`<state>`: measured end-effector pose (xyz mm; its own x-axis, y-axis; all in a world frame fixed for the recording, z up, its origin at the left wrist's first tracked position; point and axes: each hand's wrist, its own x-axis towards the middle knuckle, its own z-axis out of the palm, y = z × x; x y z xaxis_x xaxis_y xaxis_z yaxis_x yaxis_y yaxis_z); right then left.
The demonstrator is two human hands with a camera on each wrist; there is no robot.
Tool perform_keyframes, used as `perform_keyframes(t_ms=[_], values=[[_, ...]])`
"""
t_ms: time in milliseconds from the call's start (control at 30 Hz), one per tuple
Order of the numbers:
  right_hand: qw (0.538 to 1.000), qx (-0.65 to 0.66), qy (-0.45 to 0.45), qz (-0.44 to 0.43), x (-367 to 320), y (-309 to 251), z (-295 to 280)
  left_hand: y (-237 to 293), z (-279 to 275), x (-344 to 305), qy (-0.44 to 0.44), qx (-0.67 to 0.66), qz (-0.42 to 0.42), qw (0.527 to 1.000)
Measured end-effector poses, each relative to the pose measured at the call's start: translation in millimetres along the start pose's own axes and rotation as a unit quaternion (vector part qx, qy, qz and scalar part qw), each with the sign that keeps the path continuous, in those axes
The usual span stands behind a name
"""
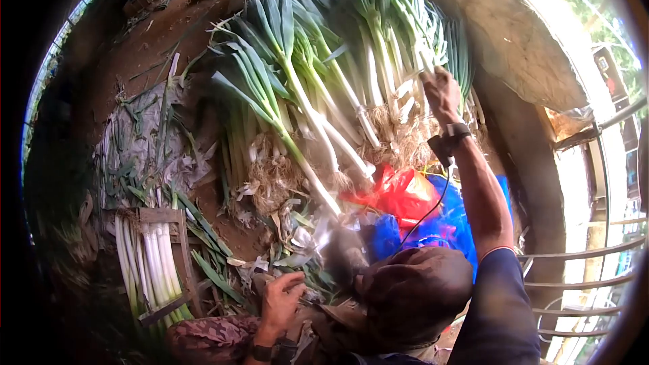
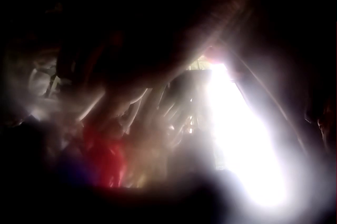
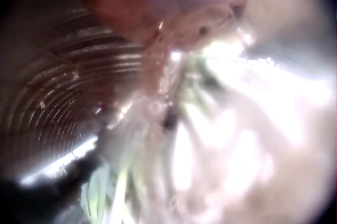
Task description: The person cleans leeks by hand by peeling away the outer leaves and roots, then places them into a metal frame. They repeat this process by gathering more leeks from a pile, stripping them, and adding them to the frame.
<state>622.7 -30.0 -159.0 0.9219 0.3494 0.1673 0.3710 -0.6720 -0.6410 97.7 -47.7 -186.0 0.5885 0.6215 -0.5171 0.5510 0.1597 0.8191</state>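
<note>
A large heap of leeks (image 1: 324,67) lies with green leaves pointing away and shaggy roots toward the person. My right hand (image 1: 443,98) reaches to the right part of this heap, fingers curled at a leek stalk (image 1: 425,59). In the right wrist view, pale stalks (image 3: 239,155) show blurred and overexposed below the hand (image 3: 174,3). Down by the person's lap, my left hand (image 1: 280,303) hangs with loosely bent fingers and nothing in them, near loose leaf scraps (image 1: 297,257). The left wrist view is dark and blurred.
A wooden frame (image 1: 186,250) at the left holds a bundle of trimmed leeks (image 1: 159,253). Red plastic (image 1: 405,192) and blue plastic (image 1: 454,213) lie between the heap and the person's cap (image 1: 419,290). A wall (image 1: 534,155) and metal bars (image 1: 581,277) border the right side.
</note>
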Motion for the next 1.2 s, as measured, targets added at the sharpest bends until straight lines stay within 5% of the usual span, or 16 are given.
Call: perform_keyframes(t_ms=[167,200,300,433,467,533,567,600,667,733,800,867,933,1000,1133,1200], values=[[0.999,-0.012,-0.005,-0.036,36,54,-18,-9,1,5,-0.008,-0.026,-0.024,0.999],[0.992,-0.096,-0.021,-0.075,30,66,-13,-10,1,6,-0.012,-0.028,-0.031,0.999],[0.987,-0.117,-0.093,0.062,43,99,22,-15,6,8,-0.02,-0.021,-0.007,1.0],[0.984,-0.036,-0.17,-0.03,32,59,-8,-18,11,6,-0.021,-0.021,-0.009,1.0],[0.96,-0.011,-0.262,-0.098,33,60,-26,-19,12,5,-0.024,-0.011,-0.011,1.0],[0.955,-0.016,-0.297,0.016,36,44,-41,-17,11,4,-0.027,-0.002,-0.012,1.0],[0.973,0.044,-0.225,-0.008,21,41,-39,-13,11,3,-0.026,0.009,-0.017,0.999],[0.974,-0.048,-0.202,-0.095,24,42,-32,-11,12,2,-0.027,0.022,-0.022,0.999],[0.963,-0.058,-0.261,-0.014,15,25,-31,-11,13,0,-0.029,0.021,-0.017,0.999],[0.958,0.16,-0.24,-0.006,11,62,12,-13,14,0,-0.025,0.02,-0.009,0.999],[0.954,0.061,-0.288,0.063,-26,12,-7,-18,15,0,-0.03,0.008,-0.008,0.999],[0.967,0.155,-0.201,-0.039,-49,31,29,-23,17,1,-0.023,0.002,-0.006,1.0],[0.956,0.182,-0.229,0.017,-62,30,21,-25,19,1,-0.021,-0.003,-0.006,1.0],[0.976,0.06,-0.209,-0.008,-66,31,12,-24,20,2,-0.021,0.003,0.003,1.0],[0.991,0.017,-0.123,-0.04,-60,62,30,-17,20,0,-0.026,0.006,-0.001,1.0],[0.913,0.273,-0.252,-0.165,-46,76,34,-12,17,1,-0.03,0.016,0.03,0.999]])
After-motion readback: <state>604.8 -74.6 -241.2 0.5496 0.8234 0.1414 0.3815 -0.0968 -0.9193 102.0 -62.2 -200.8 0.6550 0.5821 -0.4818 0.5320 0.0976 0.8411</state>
